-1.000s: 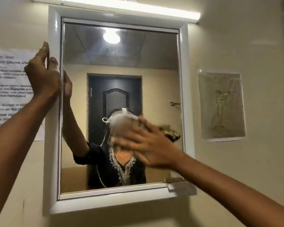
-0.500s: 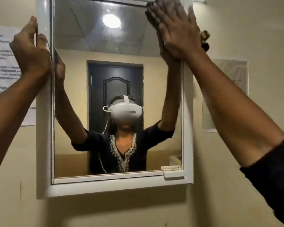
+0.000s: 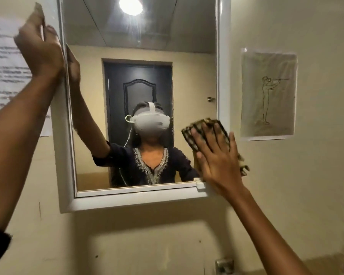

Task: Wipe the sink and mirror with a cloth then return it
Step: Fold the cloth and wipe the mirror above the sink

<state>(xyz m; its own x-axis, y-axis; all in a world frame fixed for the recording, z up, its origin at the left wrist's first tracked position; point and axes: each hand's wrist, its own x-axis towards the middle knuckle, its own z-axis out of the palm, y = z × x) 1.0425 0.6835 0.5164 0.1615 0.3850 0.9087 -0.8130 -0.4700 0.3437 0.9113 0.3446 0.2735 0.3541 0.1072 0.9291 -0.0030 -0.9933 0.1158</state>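
The right hand (image 3: 216, 155) lies flat and spread, pressing one checked cloth (image 3: 199, 128) against the lower right corner of the single mirror (image 3: 147, 46), while the left hand (image 3: 40, 50) grips the mirror's white frame (image 3: 127, 199) at its upper left edge. The cloth looks soft, light and limp, so it is best held bunched under the palm, and the glass is probably fragile and wants only gentle pressure. Two paper sheets hang on the wall, a printed notice (image 3: 2, 72) left and a line drawing (image 3: 268, 94) right; no sink is in view.
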